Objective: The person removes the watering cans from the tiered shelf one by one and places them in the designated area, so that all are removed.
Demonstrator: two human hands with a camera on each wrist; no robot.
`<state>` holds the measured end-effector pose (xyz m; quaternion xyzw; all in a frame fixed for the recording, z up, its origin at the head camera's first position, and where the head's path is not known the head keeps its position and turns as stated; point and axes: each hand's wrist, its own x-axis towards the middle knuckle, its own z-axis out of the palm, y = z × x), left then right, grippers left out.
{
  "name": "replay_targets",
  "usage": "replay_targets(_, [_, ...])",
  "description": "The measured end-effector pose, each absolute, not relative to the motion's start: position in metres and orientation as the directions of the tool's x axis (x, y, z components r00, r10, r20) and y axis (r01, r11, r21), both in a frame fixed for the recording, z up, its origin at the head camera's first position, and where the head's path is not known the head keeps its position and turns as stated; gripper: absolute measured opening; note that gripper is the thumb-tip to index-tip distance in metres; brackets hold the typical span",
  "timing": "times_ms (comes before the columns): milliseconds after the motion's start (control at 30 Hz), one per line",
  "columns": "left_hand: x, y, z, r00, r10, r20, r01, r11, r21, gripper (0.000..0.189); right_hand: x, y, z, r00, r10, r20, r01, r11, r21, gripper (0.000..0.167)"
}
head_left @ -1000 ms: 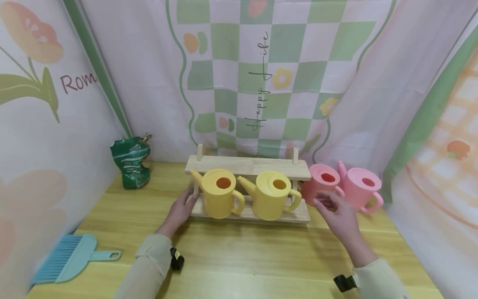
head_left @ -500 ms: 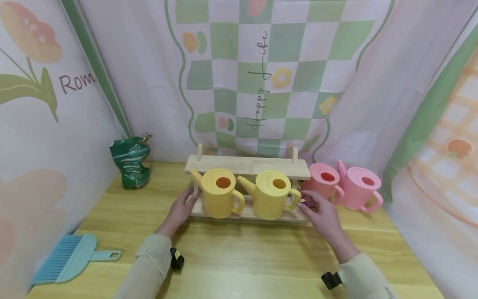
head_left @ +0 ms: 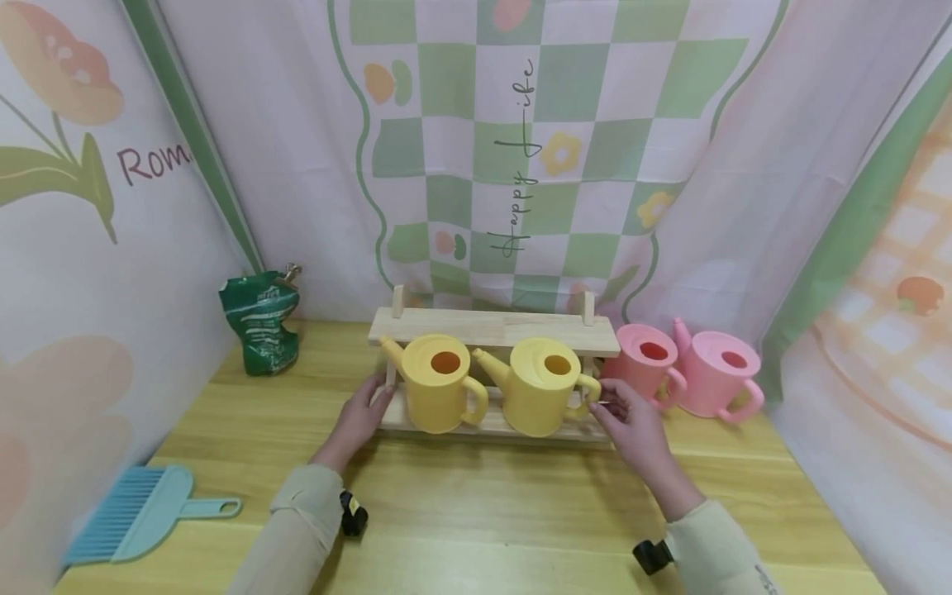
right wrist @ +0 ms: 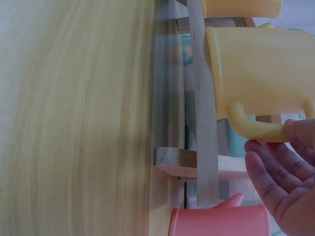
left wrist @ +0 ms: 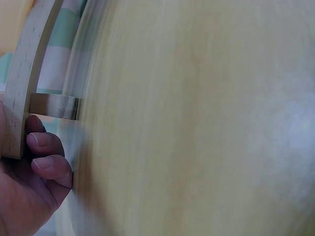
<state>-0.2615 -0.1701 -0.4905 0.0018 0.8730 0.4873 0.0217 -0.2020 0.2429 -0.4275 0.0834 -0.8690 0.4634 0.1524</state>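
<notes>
A two-tier wooden shelf stands on the table with two yellow watering cans on its lower board, spouts to the left. My left hand grips the left end of that board; the left wrist view shows fingers curled under its edge. At the other end, my right hand pinches the handle of the right yellow watering can, thumb against the handle in the right wrist view. The left yellow watering can stands beside it, untouched.
Right of the shelf stand a coral-pink watering can and a lighter pink one. A green bag with a clip sits at the back left. A blue brush lies front left. Printed curtains enclose the table.
My right hand has moved left from in front of the coral-pink watering can to the right yellow can's handle and closed on it. The left hand and the shelf have stayed in place.
</notes>
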Motion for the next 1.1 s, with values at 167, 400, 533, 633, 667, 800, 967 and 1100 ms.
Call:
replay_targets(167, [-0.262,-0.169,-0.490,-0.999,0.024,-0.044,-0.025,0.519,0.854,0.061,-0.201,0.244,-0.429,-0.944,-0.015,0.330,-0.287,0.530,-0.798,0.022])
replay_targets(400, [-0.261,-0.168,-0.489,-0.998,0.028,-0.053,-0.031,0.515,0.857,0.062,-0.196,0.244,-0.433,-0.943,-0.033,0.331,-0.303,0.493,-0.816,0.019])
replay_targets(533, [-0.261,-0.168,-0.490,-0.998,0.026,-0.055,-0.034,0.514,0.857,0.063,-0.191,0.244,-0.433,-0.940,-0.033,0.340,-0.311,0.492,-0.813,0.021])
replay_targets(633, [-0.261,-0.168,-0.490,-0.998,0.027,-0.056,-0.034,0.512,0.859,0.064,-0.187,0.245,-0.432,-0.935,-0.025,0.355,-0.319,0.501,-0.804,0.021])
replay_targets(667, [-0.261,-0.168,-0.490,-0.998,0.026,-0.056,-0.035,0.510,0.860,0.064,-0.186,0.246,-0.432,-0.932,-0.021,0.362,-0.323,0.505,-0.800,0.022])
replay_targets(800, [-0.260,-0.168,-0.489,-0.998,0.028,-0.051,-0.030,0.507,0.861,0.064,-0.181,0.250,-0.431,-0.922,-0.002,0.387,-0.332,0.516,-0.789,0.023])
replay_targets(967, [-0.260,-0.168,-0.488,-0.998,0.031,-0.050,-0.027,0.509,0.860,0.063,-0.173,0.257,-0.431,-0.908,0.009,0.420,-0.355,0.520,-0.777,0.024])
replay_targets(1100, [-0.260,-0.169,-0.488,-0.998,0.024,-0.052,-0.032,0.515,0.856,0.063,-0.167,0.262,-0.429,-0.896,0.026,0.442,-0.369,0.510,-0.777,0.023])
